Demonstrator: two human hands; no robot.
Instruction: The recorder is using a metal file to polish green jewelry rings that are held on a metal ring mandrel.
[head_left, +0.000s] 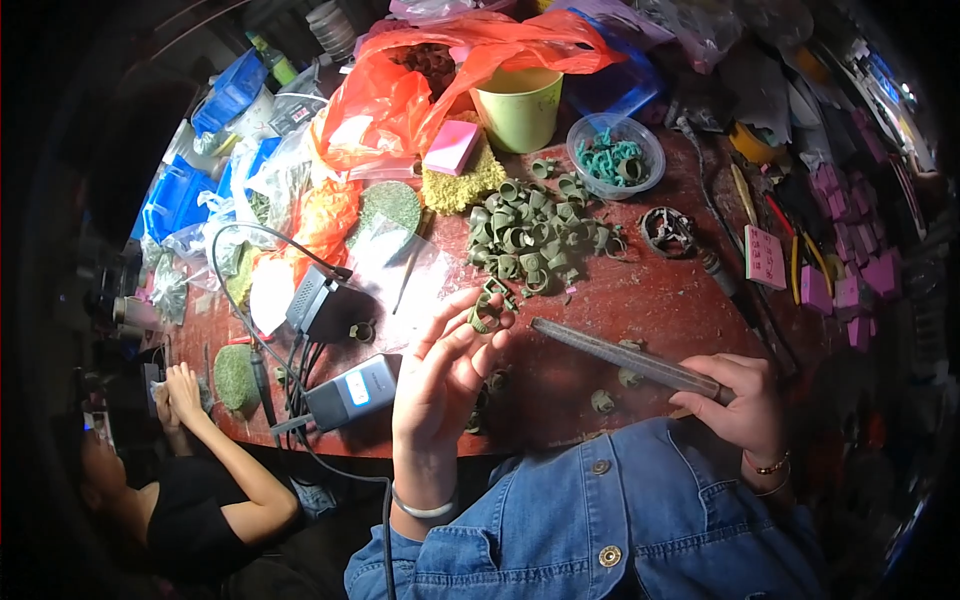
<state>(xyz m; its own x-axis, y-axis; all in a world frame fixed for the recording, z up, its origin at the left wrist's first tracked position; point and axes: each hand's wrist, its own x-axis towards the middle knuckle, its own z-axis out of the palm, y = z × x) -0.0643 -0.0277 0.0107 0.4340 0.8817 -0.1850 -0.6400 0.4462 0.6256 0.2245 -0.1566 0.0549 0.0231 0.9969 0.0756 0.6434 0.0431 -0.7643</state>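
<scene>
Holding a small green ring (484, 318) is the function of the left hand (440, 368): thumb and fingertips close on the ring, above the red tabletop (650, 285). Use this ring as the clock centre, with 12 o'clock directed away from the wearer. The fingertip pinch probably serves to leave most of the ring's surface exposed. The right hand (735, 393), at 4 o'clock, has its fingers clamped around the outer end of a grey bar (630, 356). The bar's free end points toward 10 o'clock, near the ring but apart from it; gripping one end presumably keeps the remaining length unobstructed.

A heap of green pieces (525, 232) lies at 1 o'clock, likely placed for easy reach. Farther out, between 1 and 2 o'clock, a clear tub (655, 152) contains teal bits (602, 158), apparently to prevent mixing.

Markings: a grey box (384, 383) at 8 o'clock bears a white-and-blue label (357, 388), lettering too small to read. A pink-and-white block (764, 257), between 2 and 3 o'clock, carries reddish characters. No brand is legible.
</scene>
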